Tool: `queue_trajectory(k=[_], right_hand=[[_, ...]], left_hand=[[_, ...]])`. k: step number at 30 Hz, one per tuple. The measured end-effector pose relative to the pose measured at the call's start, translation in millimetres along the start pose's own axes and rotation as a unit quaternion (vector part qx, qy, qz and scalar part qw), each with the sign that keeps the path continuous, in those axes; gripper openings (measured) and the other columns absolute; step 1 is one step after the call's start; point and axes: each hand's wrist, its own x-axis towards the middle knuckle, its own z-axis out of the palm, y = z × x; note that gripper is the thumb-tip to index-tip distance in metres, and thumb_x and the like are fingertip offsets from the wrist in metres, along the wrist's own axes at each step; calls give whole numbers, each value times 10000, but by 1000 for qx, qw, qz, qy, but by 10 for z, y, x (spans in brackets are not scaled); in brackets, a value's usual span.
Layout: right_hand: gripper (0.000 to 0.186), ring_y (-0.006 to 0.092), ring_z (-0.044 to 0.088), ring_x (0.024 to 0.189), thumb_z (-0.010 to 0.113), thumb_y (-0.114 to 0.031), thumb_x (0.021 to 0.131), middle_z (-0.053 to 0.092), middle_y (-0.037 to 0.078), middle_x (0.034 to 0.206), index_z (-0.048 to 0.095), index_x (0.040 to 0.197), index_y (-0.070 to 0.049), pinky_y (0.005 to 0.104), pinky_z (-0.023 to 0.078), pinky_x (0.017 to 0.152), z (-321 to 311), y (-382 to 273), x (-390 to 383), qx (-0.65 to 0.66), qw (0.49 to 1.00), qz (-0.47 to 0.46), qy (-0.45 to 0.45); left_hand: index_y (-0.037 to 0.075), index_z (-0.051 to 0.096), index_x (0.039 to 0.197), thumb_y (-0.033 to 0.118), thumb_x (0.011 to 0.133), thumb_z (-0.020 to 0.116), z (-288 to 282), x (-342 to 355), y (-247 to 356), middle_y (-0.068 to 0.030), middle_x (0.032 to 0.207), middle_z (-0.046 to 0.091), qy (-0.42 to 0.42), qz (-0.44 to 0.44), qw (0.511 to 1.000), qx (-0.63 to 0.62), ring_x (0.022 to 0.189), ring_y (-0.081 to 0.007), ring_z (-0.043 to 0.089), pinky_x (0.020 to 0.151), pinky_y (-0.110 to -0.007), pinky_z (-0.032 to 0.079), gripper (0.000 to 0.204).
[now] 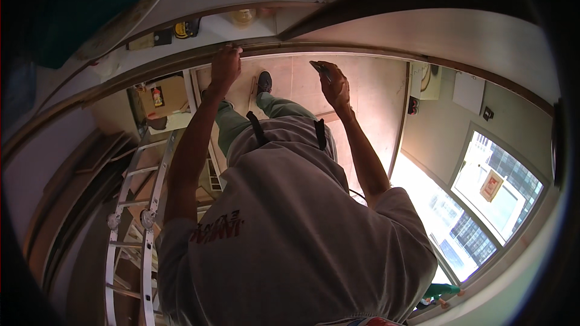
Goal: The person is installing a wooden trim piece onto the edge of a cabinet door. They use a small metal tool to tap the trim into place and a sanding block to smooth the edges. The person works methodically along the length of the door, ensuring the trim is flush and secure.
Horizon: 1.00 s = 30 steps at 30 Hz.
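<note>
A slim dark tool [316,66] is being held in the right hand [336,89], its rear part being hidden by the curled fingers and thumb; its exact kind cannot be told. Its long axis is being held aslant, the bare tip being pointed up and leftward in the view, just below a long brown edge strip [181,62]. By the bent fingers of the left hand [226,66], that strip is apparently being touched; whether anything is being pinched there cannot be told. The two hands are being held well apart, both arms being raised. Beyond the strip, a yellow-and-black tape measure [186,28] and a dark flat block [162,37] are being supported side by side on a white shelf [211,29]. Farther out, a metal ladder [147,259] is being seen at left, and bright windows [513,163] at right.
</note>
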Motion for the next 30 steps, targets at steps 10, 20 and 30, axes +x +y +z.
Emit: queue_trajectory(k=[10,20,30], right_hand=[[280,365,655,963,611,-22,864,676,179,1045,620,1142,-54,426,527,805,352,-297,-103,33,999,5,-24],[298,366,663,980,606,-26,878,675,189,1064,616,1175,-55,403,532,817,377,-297,141,27,999,-17,-24],[291,345,660,992,607,-20,886,677,174,1086,622,1175,-52,408,527,857,490,-296,98,14,999,-27,-27]], left_hand=[[111,616,889,61,782,614,32,40,-45,-115,916,604,-19,-42,998,-37,819,-296,630,712,-416,530,118],[77,618,868,111,841,604,123,32,-49,-148,853,595,-15,-81,992,-97,830,-342,604,713,-457,498,46],[92,599,894,83,774,596,200,-7,173,-151,952,546,51,-126,991,6,908,-330,561,737,-491,435,120]])
